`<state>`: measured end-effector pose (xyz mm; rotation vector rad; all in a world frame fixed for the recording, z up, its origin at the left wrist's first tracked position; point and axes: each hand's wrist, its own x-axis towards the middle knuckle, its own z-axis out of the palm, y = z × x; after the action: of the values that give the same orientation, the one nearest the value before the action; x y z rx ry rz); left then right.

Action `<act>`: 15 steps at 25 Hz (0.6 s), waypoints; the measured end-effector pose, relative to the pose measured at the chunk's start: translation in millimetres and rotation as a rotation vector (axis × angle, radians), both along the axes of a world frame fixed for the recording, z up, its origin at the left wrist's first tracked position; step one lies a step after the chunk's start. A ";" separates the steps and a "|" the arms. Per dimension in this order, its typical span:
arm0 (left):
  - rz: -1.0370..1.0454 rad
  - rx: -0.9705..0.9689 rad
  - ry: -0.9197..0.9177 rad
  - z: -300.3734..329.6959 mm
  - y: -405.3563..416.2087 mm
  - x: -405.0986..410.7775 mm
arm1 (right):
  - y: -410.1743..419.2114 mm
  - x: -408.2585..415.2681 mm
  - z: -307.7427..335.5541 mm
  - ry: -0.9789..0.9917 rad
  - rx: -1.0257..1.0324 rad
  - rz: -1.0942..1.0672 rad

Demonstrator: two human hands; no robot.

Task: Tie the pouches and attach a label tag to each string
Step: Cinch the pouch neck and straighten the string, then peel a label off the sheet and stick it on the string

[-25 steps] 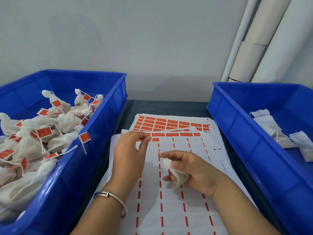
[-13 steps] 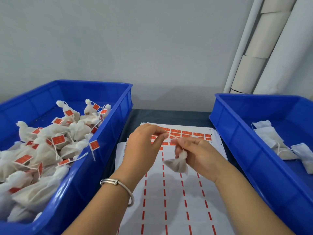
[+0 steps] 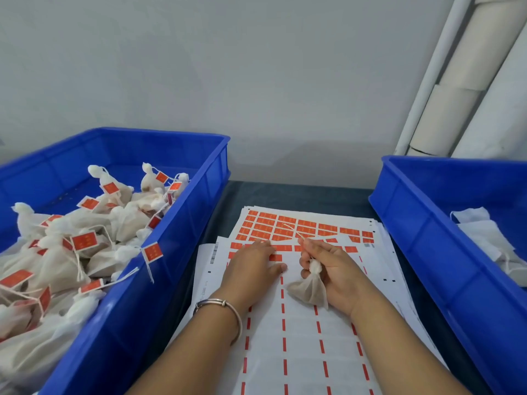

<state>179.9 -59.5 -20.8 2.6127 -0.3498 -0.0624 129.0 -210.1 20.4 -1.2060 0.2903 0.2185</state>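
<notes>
Our right hand (image 3: pixel 336 269) pinches the neck of a little tied bag (image 3: pixel 309 289) over the sticker sheet (image 3: pixel 299 337), and its string (image 3: pixel 293 231) sticks up. Our left hand (image 3: pixel 251 269) lies flat, fingers pressing on the red stickers (image 3: pixel 285 226). Finished bags (image 3: pixel 71 252) fill the left blue bin (image 3: pixel 182 223).

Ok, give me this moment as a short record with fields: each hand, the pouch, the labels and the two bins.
left hand: fingers on the sheet of orange label stickers
right hand: grips the neck of the small tied white fabric pouch, string end sticking up
left blue plastic bin: heap of tied pouches with orange tags
right blue plastic bin: flat white pouches, no tags seen
</notes>
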 end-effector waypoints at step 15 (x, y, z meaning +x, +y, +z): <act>-0.048 0.187 -0.161 -4.9 -0.8 -3.4 | -0.8 1.8 -13.5 0.011 0.065 -0.020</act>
<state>176.5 -60.3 -25.7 2.8021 -0.4845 0.1050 130.8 -210.9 6.9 -1.1374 0.3021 0.2155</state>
